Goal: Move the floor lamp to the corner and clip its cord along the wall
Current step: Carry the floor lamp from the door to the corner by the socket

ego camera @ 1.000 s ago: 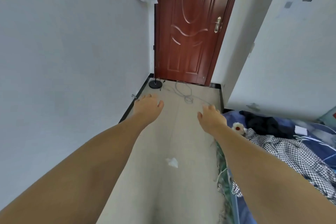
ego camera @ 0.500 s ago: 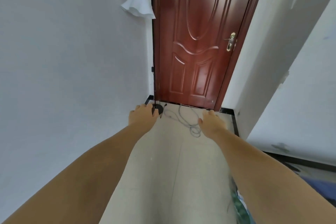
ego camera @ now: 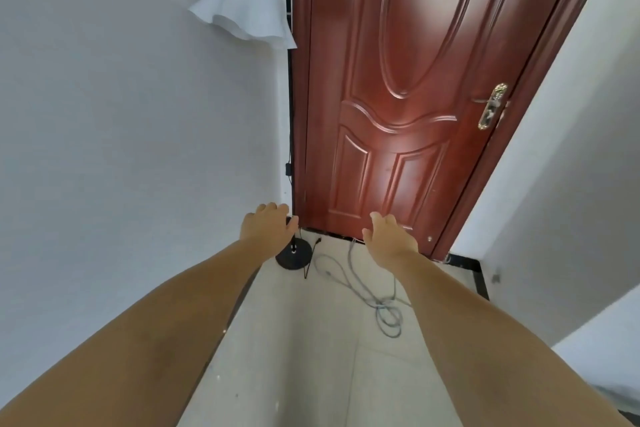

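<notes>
Both hands, the left hand [ego camera: 268,227] and right hand [ego camera: 391,241], were open and empty near the floor lamp [ego camera: 289,114], whose loose cord [ego camera: 377,302] on the floor could snag feet.

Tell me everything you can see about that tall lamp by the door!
The floor lamp stands upright in the corner between the white wall and the red-brown door. It has a thin black pole, a round black base flat on the floor, and a frilly white shade that hangs down. The left hand reaches near the pole; contact is unclear.
</notes>
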